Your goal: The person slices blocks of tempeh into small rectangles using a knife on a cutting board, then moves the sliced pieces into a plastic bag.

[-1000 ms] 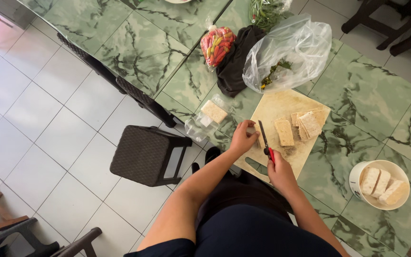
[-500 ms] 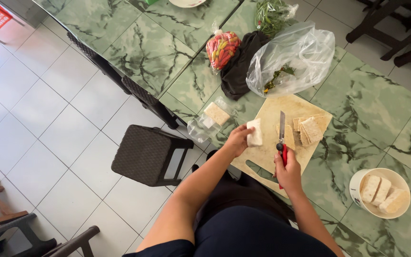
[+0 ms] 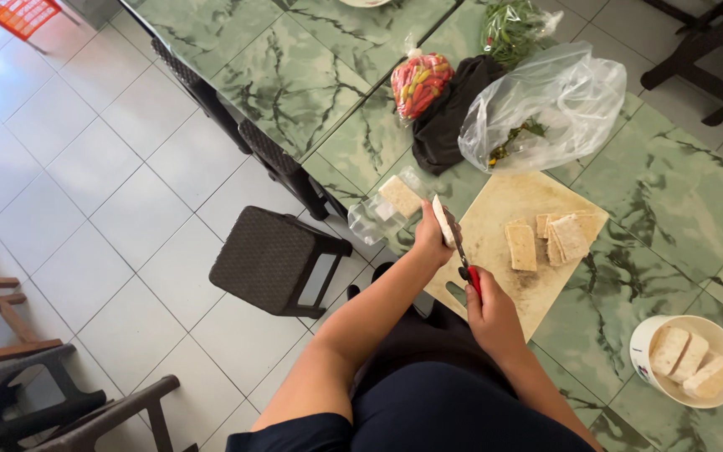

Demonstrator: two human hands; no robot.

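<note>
Whereas the pale block [image 3: 442, 219] lay on the cutting board [image 3: 495, 251] a moment ago, the left hand [image 3: 431, 238] now grips it lifted off the board's left edge, the right hand [image 3: 487, 310] closed on the red-handled knife [image 3: 462, 255] slicing it.

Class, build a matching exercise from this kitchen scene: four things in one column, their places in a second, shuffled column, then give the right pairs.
Things:
1. red-handled knife
2. pale tofu block
3. round white bowl
4. dark woven plastic stool

Places:
A. on the white tiled floor
B. in the left hand
C. on the green marble table, holding pale slices
D. in the right hand

Pairs: 1-D, 2-B, 3-C, 4-A
</note>
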